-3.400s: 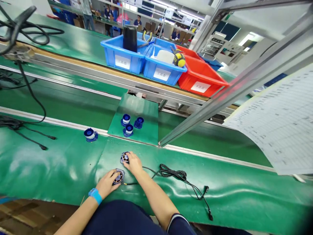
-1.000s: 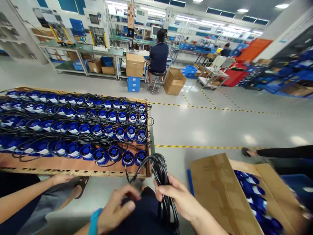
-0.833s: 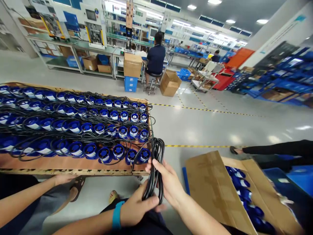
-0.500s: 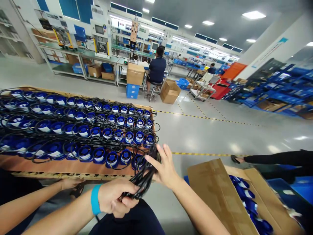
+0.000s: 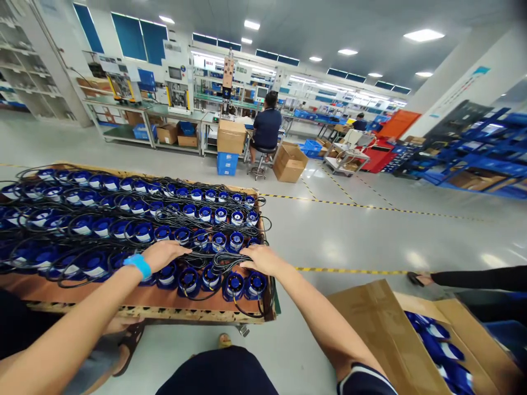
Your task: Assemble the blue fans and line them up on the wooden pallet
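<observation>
Both my arms reach over a large wooden-edged tray [image 5: 135,299] filled with rows of blue round fans [image 5: 188,281] with white labels and black cables. A looped black cable bundle [image 5: 224,261] lies across the fans near the tray's right end. My left hand [image 5: 164,255], below a light-blue wristband [image 5: 139,266], has its fingers closed at the bundle's left end. At the right end, my right hand [image 5: 263,259] grips the same bundle between thumb and fingers. The undersides of both hands are hidden.
An open cardboard box [image 5: 382,334] with more blue fans stands at the lower right. Another person's foot [image 5: 420,278] is beside it. Close on my left are a co-worker's forearm and sandalled foot [image 5: 132,345]. Farther off, a person [image 5: 267,129] sits at a workbench.
The cable bundle has gone from in front of my body down onto the fans. My hands have moved forward and farther apart. A fan near the tray's right corner now shows fully.
</observation>
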`<action>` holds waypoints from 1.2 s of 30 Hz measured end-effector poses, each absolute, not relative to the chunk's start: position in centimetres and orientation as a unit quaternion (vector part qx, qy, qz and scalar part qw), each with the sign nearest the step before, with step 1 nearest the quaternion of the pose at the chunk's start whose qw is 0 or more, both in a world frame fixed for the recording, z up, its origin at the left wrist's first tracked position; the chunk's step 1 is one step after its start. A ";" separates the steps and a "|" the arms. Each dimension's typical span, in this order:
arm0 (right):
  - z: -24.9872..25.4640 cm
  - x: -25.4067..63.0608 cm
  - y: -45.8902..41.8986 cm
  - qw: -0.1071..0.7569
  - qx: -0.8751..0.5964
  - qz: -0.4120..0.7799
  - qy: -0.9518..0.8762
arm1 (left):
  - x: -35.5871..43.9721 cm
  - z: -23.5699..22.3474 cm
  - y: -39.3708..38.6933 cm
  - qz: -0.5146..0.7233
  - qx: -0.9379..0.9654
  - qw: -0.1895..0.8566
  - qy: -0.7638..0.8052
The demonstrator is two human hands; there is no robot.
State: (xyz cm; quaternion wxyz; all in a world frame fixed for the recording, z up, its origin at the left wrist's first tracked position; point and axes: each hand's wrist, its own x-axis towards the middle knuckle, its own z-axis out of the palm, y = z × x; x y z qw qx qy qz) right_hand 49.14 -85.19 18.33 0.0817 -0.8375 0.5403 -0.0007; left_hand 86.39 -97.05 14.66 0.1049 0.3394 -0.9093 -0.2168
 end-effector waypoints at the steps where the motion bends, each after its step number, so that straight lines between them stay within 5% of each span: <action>1: 17.5 49.2 -85.3 0.064 -0.840 0.012 0.538 | 85.7 13.2 -97.6 -0.206 0.357 0.102 -0.906; 6: 15.0 50.7 -85.2 0.023 -0.827 0.068 0.557 | 83.7 9.3 -98.9 -0.195 0.430 0.107 -0.875; 16: 16.4 57.2 -92.2 0.135 -0.826 0.090 0.540 | 87.3 10.9 -95.4 -0.160 0.547 0.198 -0.798; 19: 17.8 56.5 -90.4 0.178 -0.862 0.004 0.474 | 89.6 8.9 -88.5 -0.122 0.610 0.299 -0.724; 24: 15.6 54.8 -85.7 0.209 -0.878 -0.143 0.405 | 86.1 2.2 -79.8 -0.238 0.592 0.307 -0.706; 29: 10.6 61.0 -86.3 0.174 -0.878 -0.099 0.435 | 84.7 -0.4 -83.6 -0.242 0.644 0.374 -0.622; 36: 9.4 67.9 -86.8 0.161 -0.859 -0.209 0.439 | 95.2 -0.8 -89.7 -0.216 0.748 0.393 -0.489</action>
